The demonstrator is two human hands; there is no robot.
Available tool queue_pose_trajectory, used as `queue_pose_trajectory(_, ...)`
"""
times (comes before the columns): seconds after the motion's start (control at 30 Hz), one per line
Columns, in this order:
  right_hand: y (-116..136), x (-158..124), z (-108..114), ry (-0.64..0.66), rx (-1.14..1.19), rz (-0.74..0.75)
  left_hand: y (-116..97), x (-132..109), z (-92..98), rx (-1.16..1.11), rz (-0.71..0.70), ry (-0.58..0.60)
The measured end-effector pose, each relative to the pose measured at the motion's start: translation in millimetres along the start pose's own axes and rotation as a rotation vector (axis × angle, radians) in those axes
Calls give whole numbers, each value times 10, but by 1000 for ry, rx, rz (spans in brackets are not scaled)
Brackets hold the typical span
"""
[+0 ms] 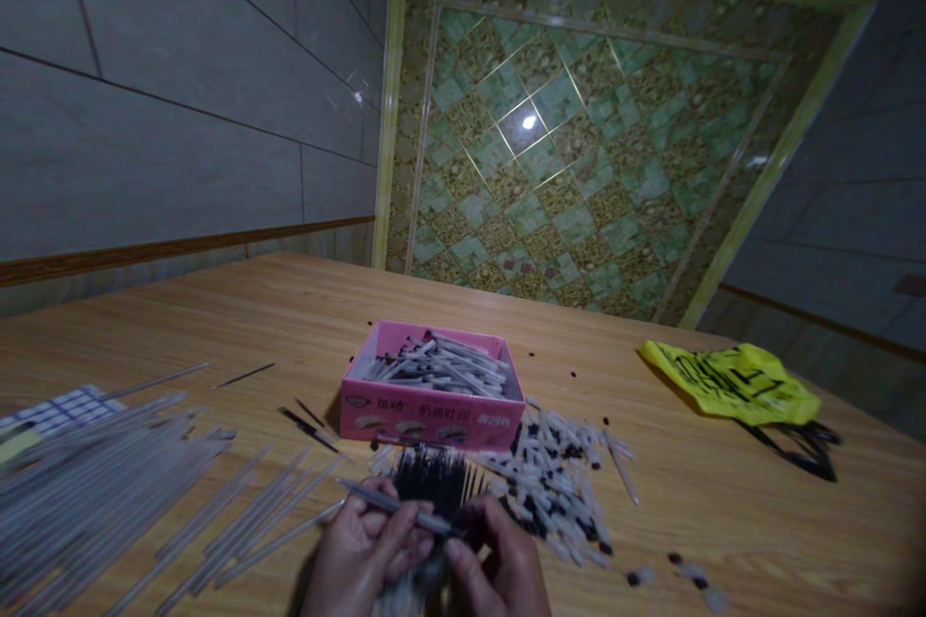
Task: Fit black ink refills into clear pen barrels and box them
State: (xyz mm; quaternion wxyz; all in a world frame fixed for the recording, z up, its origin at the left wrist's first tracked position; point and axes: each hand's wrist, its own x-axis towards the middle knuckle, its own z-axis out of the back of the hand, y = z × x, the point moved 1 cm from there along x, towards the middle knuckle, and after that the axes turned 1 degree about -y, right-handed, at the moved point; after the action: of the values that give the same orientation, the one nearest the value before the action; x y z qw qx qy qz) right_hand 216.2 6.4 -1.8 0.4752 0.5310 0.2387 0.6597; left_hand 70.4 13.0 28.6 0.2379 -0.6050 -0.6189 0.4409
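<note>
My left hand [362, 549] has its fingers closed around a slim pen [394, 503], which slants down to the right. My right hand [503, 554] is pinched at the pen's right end; a small dark part there is blurred and I cannot make out what it is. Beneath and just beyond both hands lies a bunch of black thin pieces [434, 477]. Behind it stands a pink box [426, 419] filled with pens [441, 364]. To the right of the box spreads a heap of short whitish and black pieces [557, 482], probably pen caps.
Many long clear tubes [94, 492] lie at the left on the wooden table [289, 299], near a checked cloth [65, 410]. A yellow plastic bag [730, 384] with black straps [796, 448] rests at the right. Tiled walls [195, 96] rise beyond.
</note>
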Motion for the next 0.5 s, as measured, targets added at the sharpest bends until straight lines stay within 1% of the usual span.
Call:
queue_pose_trajectory(0.07, -20, -2, 13, 60, -93, 42, 16, 6, 4, 14, 3, 4)
queue_pose_trajectory(0.13, -39, -12, -1, 93, -115, 29, 32, 12, 9, 30, 5, 14)
queue_pose_trajectory(0.17, -43, -18, -13, 90, -115, 25, 38, 15, 12, 35, 6, 18)
queue_pose_trajectory(0.27, -38, -31, -45, -14, -136, 27, 43, 20, 20, 37, 9, 17)
queue_pose_trajectory(0.3, -36, -34, -54, -23, -141, 30, 42, 20, 20, 36, 15, 19)
queue_pose_trajectory(0.43, -54, -36, -59, 70, -118, -49, 45, 18, 18, 32, 37, 28)
queue_pose_trajectory(0.5, -56, -29, -39, 54, -105, -49, 54, 26, 23, 29, 38, 19)
